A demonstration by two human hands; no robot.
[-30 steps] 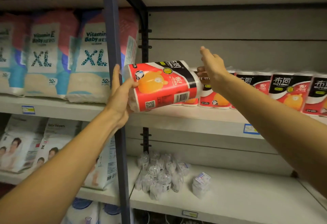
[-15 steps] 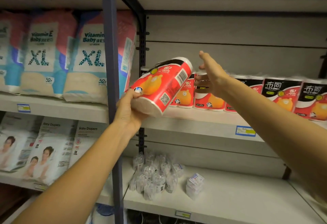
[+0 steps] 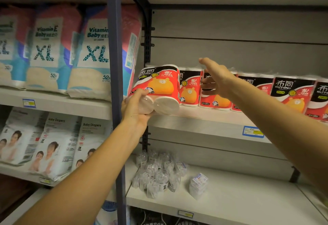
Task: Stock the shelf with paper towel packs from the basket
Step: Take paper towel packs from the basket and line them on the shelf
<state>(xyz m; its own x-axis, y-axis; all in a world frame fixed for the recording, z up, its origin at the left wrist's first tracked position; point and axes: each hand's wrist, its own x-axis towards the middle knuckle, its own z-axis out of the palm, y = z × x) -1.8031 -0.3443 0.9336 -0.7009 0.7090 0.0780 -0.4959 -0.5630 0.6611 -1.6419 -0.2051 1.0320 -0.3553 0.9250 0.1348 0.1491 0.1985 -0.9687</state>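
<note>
A red, black and white two-roll paper towel pack (image 3: 159, 86) with an orange bear on it is tilted at the left end of the middle shelf (image 3: 204, 125), its roll ends toward me. My left hand (image 3: 135, 107) grips its lower left corner. A row of like packs (image 3: 190, 86) stands to its right along the shelf. My right hand (image 3: 215, 77) is raised with straight fingers in front of that row, holding nothing. The basket is out of view.
A dark blue upright post (image 3: 114, 82) stands just left of the held pack. Large XL diaper bags (image 3: 92, 54) fill the left shelf, more diaper packs (image 3: 53, 144) below. Small clear-wrapped items (image 3: 158, 173) lie on the lower shelf (image 3: 248, 198).
My left hand has turned the pack from lying sideways to nearly upright and brought it down onto the shelf's left end. My right hand has stayed by the row of packs.
</note>
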